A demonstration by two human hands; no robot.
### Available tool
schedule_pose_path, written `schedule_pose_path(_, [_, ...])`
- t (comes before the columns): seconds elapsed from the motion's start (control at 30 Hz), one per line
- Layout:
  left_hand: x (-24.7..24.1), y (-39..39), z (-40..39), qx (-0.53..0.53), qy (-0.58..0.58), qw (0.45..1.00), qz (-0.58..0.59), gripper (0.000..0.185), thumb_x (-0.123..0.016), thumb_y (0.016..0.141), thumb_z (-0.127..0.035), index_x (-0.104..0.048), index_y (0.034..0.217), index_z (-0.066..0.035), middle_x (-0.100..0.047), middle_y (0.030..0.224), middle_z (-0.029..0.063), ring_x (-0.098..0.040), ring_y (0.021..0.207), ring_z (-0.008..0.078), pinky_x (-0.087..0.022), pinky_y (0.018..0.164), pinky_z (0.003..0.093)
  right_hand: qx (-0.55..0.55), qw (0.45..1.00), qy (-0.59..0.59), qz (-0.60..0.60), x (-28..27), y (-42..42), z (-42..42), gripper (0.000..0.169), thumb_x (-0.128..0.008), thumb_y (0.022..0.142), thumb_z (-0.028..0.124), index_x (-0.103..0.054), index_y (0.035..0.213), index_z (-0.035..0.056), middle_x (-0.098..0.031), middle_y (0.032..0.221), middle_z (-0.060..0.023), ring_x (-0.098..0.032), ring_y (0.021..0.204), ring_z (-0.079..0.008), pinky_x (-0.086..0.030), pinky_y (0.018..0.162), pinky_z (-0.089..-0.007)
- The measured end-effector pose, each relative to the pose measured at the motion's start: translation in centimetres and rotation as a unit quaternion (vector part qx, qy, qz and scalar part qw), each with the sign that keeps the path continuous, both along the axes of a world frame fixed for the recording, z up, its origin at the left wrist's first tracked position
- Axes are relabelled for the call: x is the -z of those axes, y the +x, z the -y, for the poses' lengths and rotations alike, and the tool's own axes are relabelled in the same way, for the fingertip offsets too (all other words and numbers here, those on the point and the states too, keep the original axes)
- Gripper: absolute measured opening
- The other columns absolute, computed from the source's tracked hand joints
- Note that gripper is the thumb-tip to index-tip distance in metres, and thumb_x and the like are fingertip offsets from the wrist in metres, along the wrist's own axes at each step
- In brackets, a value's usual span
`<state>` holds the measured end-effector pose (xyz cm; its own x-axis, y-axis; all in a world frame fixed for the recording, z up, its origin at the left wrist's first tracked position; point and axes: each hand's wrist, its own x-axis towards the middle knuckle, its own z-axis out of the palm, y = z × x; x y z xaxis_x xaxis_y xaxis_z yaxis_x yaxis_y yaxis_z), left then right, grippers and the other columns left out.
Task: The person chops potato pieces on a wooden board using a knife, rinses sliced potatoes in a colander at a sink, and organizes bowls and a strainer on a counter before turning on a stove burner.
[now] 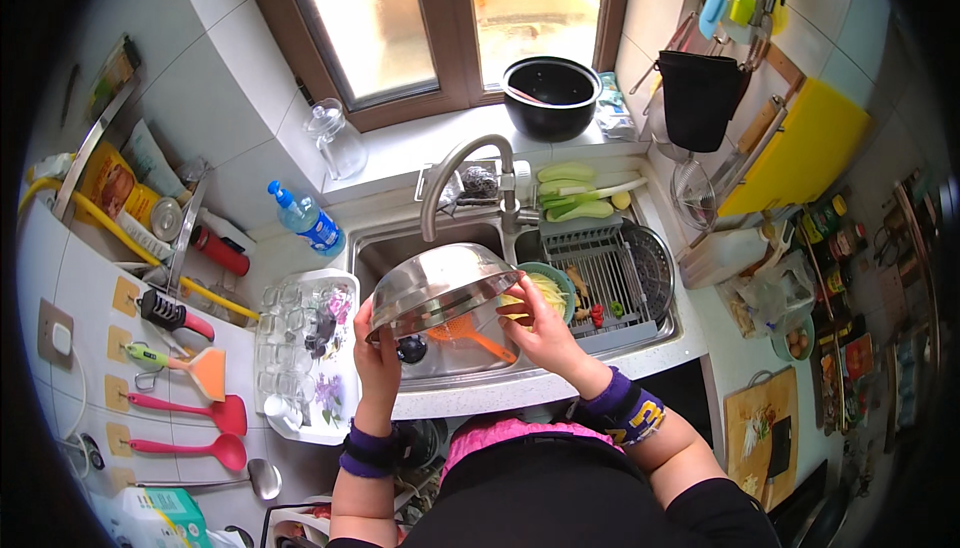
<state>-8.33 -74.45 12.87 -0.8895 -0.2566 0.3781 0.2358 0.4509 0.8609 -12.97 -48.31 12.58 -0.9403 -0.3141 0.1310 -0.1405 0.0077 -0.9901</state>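
Both my hands hold a stainless steel bowl (450,278) tilted over the left sink basin (375,252), its base turned up. My left hand (377,349) grips the rim on the left. At the opposite side, the fingers of my right hand (541,323) are on the rim. Below the bowl, an orange slotted strainer (476,336) lies in the basin beside a black drain plug (411,350). Partly behind my right hand is a green colander (564,278) with pale shredded vegetable (546,294). The arched faucet (431,203) stands just beyond the bowl.
A metal drying rack (600,270) with ginger and peppers spans the right basin. Peeled gourds (566,173) and a scallion lie behind it. On the left are a white tray (345,368) of glasses and a soap bottle (307,222). A cutting board (757,405) holds a cleaver (780,447).
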Motion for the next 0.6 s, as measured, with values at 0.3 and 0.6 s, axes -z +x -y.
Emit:
schedule_pose_path(0.3, [0.6,0.7,-0.1,-0.040,0.009,0.998,-0.038,0.036,-0.046,0.095,-0.009,-0.042,0.130,-0.001,-0.061,0.108,0.0099,-0.055,0.070,0.0106,-0.046,0.064,0.0244,-0.034,0.999,0.004,0.017,-0.4,-0.7,0.5,0.065,-0.057,0.087,0.001,-0.023,0.143,0.0037,-0.049,0.127,-0.0158,-0.062,0.102,-0.0190,-0.052,0.082,-0.0302])
schedule_pose_path(0.6, [0.9,0.9,-0.1,-0.048,0.019,0.999,-0.012,0.035,-0.046,0.094,-0.008,-0.043,0.129,-0.001,-0.061,0.103,0.0084,-0.053,0.068,0.0097,-0.044,0.062,0.0229,-0.023,0.999,-0.017,0.014,0.8,-1.0,0.8,0.061,-0.059,0.086,0.004,-0.031,0.140,0.0069,-0.054,0.123,-0.0155,-0.065,0.094,-0.0180,-0.054,0.075,-0.0286])
